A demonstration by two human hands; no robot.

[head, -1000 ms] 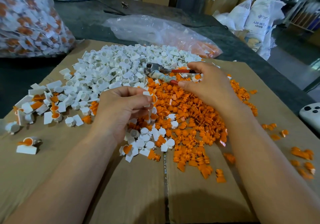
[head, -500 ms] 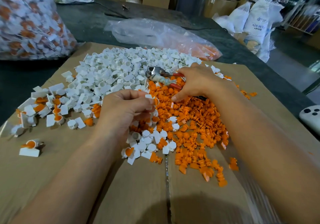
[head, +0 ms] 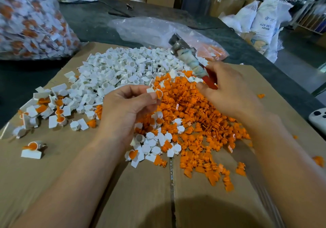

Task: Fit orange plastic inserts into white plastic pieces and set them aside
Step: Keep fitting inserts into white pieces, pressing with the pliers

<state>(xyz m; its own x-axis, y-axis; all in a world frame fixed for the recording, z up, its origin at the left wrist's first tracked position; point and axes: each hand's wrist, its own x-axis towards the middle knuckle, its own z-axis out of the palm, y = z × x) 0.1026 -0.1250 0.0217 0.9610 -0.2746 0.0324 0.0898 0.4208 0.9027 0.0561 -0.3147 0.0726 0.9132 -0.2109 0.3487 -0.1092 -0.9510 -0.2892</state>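
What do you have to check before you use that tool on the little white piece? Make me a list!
1. Left hand pinches the white piece at its fingertips: ok.
2. Orange insert shows in that piece: ok. Pushed fully home: cannot tell.
3. Right hand grips the tool by its red handle: ok.
4. Tool's metal head aims at the piece: not ok, it points up and away.
5. Finished pieces have a spot on the cardboard at the left: ok.
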